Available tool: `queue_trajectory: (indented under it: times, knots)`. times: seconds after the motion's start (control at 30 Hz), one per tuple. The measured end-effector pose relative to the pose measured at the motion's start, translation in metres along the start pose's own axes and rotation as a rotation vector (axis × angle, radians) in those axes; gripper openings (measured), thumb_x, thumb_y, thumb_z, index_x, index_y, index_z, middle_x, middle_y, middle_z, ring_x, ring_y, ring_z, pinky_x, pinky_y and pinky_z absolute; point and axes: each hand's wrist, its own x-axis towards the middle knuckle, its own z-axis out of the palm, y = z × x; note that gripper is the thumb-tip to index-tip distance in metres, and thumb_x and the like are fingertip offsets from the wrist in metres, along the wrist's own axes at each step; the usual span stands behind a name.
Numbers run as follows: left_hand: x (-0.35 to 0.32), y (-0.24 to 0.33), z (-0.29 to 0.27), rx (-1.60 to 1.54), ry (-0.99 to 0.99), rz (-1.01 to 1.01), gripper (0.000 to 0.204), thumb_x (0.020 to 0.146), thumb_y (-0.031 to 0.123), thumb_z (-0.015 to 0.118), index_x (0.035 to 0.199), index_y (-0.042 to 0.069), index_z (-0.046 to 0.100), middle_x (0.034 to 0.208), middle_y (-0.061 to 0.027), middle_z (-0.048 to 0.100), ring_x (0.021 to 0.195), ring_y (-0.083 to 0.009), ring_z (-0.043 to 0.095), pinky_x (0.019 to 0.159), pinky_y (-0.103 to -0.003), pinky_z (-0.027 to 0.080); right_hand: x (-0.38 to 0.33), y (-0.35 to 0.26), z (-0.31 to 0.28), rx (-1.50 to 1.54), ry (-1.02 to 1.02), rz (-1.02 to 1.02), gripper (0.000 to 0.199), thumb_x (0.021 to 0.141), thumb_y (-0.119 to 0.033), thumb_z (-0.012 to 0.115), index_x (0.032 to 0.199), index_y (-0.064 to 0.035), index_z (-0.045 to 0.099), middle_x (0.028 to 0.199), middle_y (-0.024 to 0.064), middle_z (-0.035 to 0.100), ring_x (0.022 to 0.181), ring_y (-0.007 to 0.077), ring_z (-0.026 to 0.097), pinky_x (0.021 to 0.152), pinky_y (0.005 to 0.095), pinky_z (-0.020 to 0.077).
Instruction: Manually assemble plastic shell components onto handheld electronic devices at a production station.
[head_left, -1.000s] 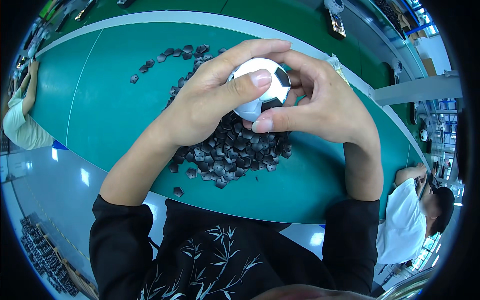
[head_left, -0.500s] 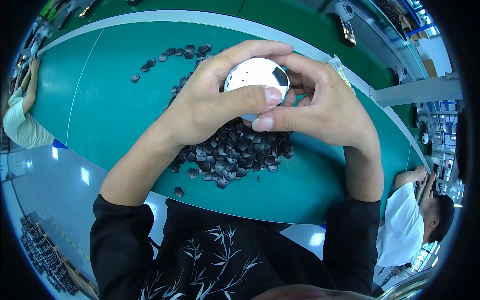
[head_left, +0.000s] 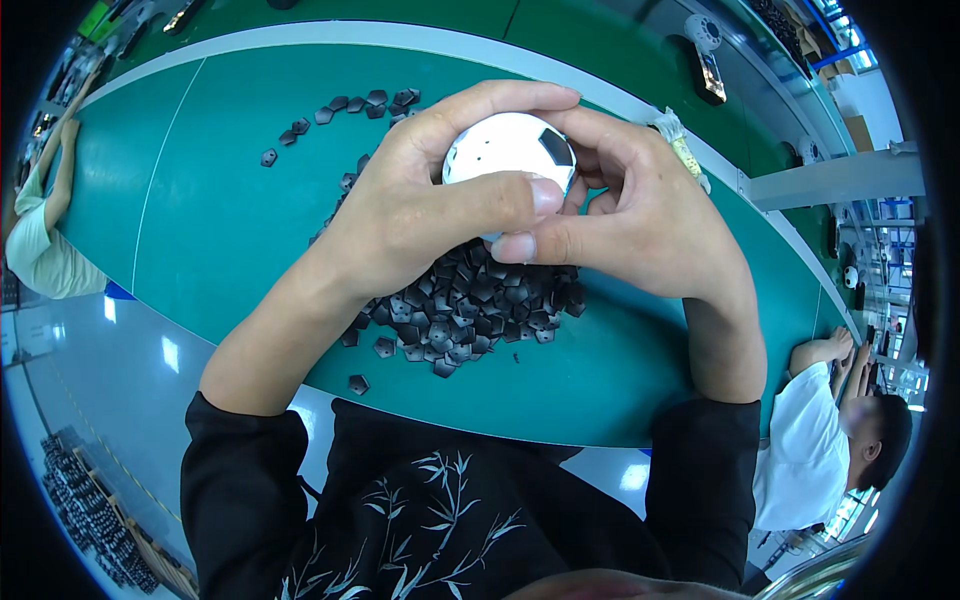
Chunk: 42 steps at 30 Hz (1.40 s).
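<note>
Between both hands, above the green table, I hold a round white ball-like piece [head_left: 497, 148] with small holes and a black pentagon patch [head_left: 556, 147] on its right side. My left hand [head_left: 430, 195] is closed round its left and far side, the thumb lying across the near face. My right hand [head_left: 625, 195] grips it from the right, with the thumb low on the near edge and some fingers hidden behind. Below the hands lies a heap of black pentagon pieces [head_left: 470, 310], partly covered by my left hand and the ball.
Loose black pentagons [head_left: 340, 103] trail off at the table's far left. A crumpled plastic bag [head_left: 680, 148] lies by the white far rim. Beyond it, a green conveyor belt [head_left: 590, 45] carries a white and black device [head_left: 706, 55]. One person [head_left: 810, 450] sits at right, another [head_left: 50, 235] at left.
The ball and both hands have shifted very slightly left. My right thumb has slid a little left along the ball's near edge. The device on the belt has moved right.
</note>
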Motion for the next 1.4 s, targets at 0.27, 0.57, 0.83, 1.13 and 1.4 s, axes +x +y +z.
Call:
queue_trajectory:
  times: [0.27,0.57,0.83,1.13,1.4]
  knots:
    - [0.002,0.001,-0.002,-0.036,-0.026,0.001,0.066,0.074,0.026,0.065,0.135,0.002,0.055,0.111,-0.0164,0.065,0.093,-0.0245,0.065,0.08,-0.029,0.052,0.001,0.006,-0.005,0.079,-0.032,-0.012,0.052,0.068,-0.012,0.086,0.113,0.0022,0.065,0.085,0.0065,0.07,0.071,0.0102,0.062,0.059,0.0166,0.0466]
    - [0.003,-0.003,-0.001,0.045,-0.009,0.039,0.07,0.077,0.037,0.065,0.136,0.001,0.053,0.12,-0.0175,0.062,0.1,-0.0258,0.063,0.086,-0.032,0.051,-0.003,0.006,-0.006,0.191,-0.036,-0.045,0.047,0.071,-0.007,0.083,0.113,0.0046,0.064,0.082,0.0113,0.071,0.059,0.0083,0.06,0.046,0.013,0.0419]
    - [0.004,-0.008,-0.002,0.074,-0.057,0.13,0.065,0.086,0.042,0.057,0.137,0.001,0.052,0.12,-0.0178,0.061,0.101,-0.0248,0.062,0.086,-0.032,0.05,-0.004,0.006,-0.004,0.169,-0.01,-0.03,0.045,0.072,-0.005,0.082,0.112,0.0048,0.063,0.077,0.0114,0.071,0.052,0.0079,0.059,0.043,0.0124,0.0414]
    - [0.001,-0.002,0.0,0.013,-0.041,0.085,0.059,0.089,0.036,0.055,0.136,0.001,0.052,0.113,-0.0168,0.062,0.095,-0.0218,0.063,0.08,-0.028,0.051,-0.002,0.007,-0.002,0.177,-0.009,-0.047,0.046,0.072,-0.006,0.082,0.113,0.0047,0.063,0.078,0.0122,0.071,0.054,0.0098,0.062,0.046,0.0134,0.0449]
    - [-0.001,0.004,0.004,0.111,0.05,0.063,0.052,0.09,0.035,0.054,0.13,0.001,0.056,0.105,-0.0155,0.064,0.086,-0.0196,0.064,0.074,-0.025,0.052,-0.004,0.003,0.0,0.215,-0.012,-0.006,0.057,0.075,-0.008,0.081,0.126,0.0044,0.058,0.08,0.0133,0.071,0.058,0.0125,0.064,0.047,0.0157,0.0478]
